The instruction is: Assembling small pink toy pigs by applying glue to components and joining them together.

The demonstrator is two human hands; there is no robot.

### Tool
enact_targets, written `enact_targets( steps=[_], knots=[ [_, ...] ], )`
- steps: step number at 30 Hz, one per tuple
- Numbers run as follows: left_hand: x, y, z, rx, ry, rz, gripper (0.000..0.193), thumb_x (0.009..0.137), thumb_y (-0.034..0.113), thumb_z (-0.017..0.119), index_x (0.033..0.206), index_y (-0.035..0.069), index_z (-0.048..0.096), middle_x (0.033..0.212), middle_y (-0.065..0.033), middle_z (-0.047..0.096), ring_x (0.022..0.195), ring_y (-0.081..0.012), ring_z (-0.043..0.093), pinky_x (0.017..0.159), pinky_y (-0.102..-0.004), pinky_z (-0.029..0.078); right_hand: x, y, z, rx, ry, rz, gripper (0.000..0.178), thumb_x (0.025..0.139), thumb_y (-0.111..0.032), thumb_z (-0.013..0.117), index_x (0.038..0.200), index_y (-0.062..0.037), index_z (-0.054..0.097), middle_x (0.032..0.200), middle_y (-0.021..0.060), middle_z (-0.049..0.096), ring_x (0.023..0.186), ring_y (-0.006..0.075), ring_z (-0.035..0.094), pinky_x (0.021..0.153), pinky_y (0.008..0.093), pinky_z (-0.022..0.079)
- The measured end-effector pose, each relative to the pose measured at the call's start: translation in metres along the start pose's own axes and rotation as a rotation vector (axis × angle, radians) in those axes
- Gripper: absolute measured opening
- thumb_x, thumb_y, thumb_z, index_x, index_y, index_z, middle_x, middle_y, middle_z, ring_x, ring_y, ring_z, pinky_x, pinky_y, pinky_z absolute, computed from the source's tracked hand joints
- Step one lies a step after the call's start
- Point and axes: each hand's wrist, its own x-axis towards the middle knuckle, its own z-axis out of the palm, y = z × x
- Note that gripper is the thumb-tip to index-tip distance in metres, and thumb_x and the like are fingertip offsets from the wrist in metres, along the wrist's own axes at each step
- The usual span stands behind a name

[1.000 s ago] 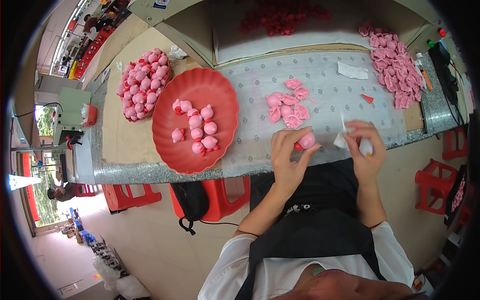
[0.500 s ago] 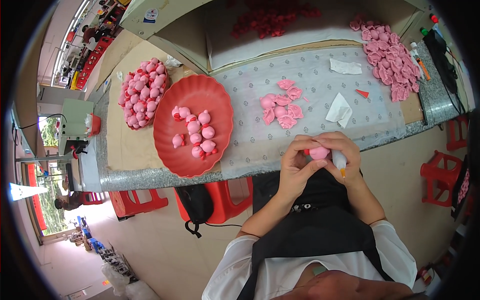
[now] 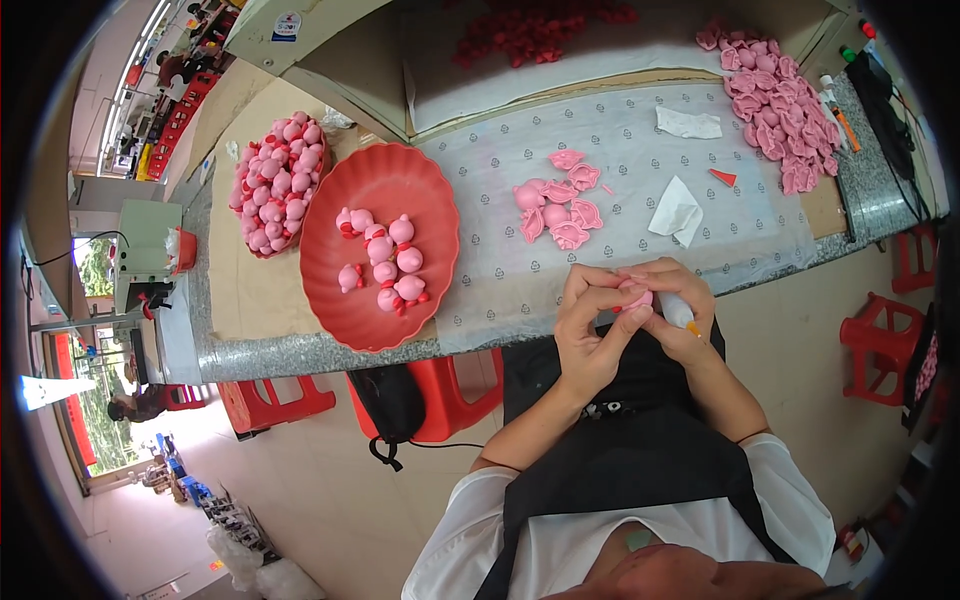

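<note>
My left hand (image 3: 590,325) and my right hand (image 3: 690,312) meet over my lap at the table's front edge. Between their fingertips they grip a small pink ball-shaped figure (image 3: 638,298), with a bit of red showing under the left fingers. Tucked in my right hand is a white squeeze bottle (image 3: 676,310) with an orange tip, pointing toward me. Beyond my hands several pink ball and frilled petal-like pieces (image 3: 557,190) lie on the printed sheet. A scalloped red tray (image 3: 335,290) to the left bears several pink figures with red parts.
A heaped basket of pink figures (image 3: 270,185) stands left of the tray. At the far right lies a pile of pink frilled pieces (image 3: 785,125). Tissue pieces (image 3: 678,212) and a red cone-shaped bit (image 3: 723,178) rest nearer. An open-fronted shelf (image 3: 350,100) rises behind; a red stool (image 3: 460,395) stands below.
My fingers have shifted on the pink figure, turning it and covering more of its red part. The bottle has tilted slightly in my right hand. The table view has shifted a little.
</note>
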Motion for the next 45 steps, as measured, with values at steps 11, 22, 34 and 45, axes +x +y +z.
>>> enact_targets(
  steps=[11,22,34,45],
  knots=[
    [0.01,0.015,0.006,0.438,0.1,0.111,0.023,0.062,0.004,0.067,0.081,0.001,0.054,0.074,-0.006,0.047,0.071,-0.0143,0.045,0.064,-0.0222,0.036,-0.012,0.014,0.009,0.376,0.08,0.305,0.029,0.067,-0.001,0.06,0.094,0.0014,0.051,0.098,0.0151,0.054,0.091,0.0214,0.052,0.079,0.0309,0.042],
    [0.01,0.006,0.0,0.229,0.033,-0.029,0.026,0.064,0.003,0.066,0.086,0.001,0.052,0.081,-0.0054,0.049,0.069,-0.0127,0.045,0.063,-0.0231,0.037,-0.008,0.011,0.015,0.181,0.149,0.211,0.033,0.063,0.003,0.06,0.095,-0.0002,0.053,0.098,0.0122,0.051,0.086,0.0186,0.052,0.075,0.0267,0.041],
    [0.013,-0.022,-0.018,0.451,0.117,0.116,0.035,0.062,-0.002,0.066,0.093,0.0,0.05,0.083,-0.0061,0.05,0.076,-0.0124,0.05,0.069,-0.0219,0.041,0.035,0.007,-0.046,-0.925,-0.099,0.2,0.019,0.063,0.005,0.057,0.081,0.0009,0.055,0.074,0.0066,0.051,0.061,0.0115,0.046,0.056,0.0214,0.036],
    [0.009,-0.043,-0.021,0.526,0.229,0.138,0.04,0.05,-0.006,0.065,0.086,0.001,0.049,0.08,-0.0126,0.049,0.075,-0.0263,0.05,0.062,-0.0305,0.042,0.025,-0.004,0.022,-0.529,-0.038,-0.118,0.023,0.057,0.007,0.059,0.078,-0.0023,0.059,0.07,0.0073,0.05,0.058,0.0167,0.051,0.049,0.0252,0.041]
  ],
)
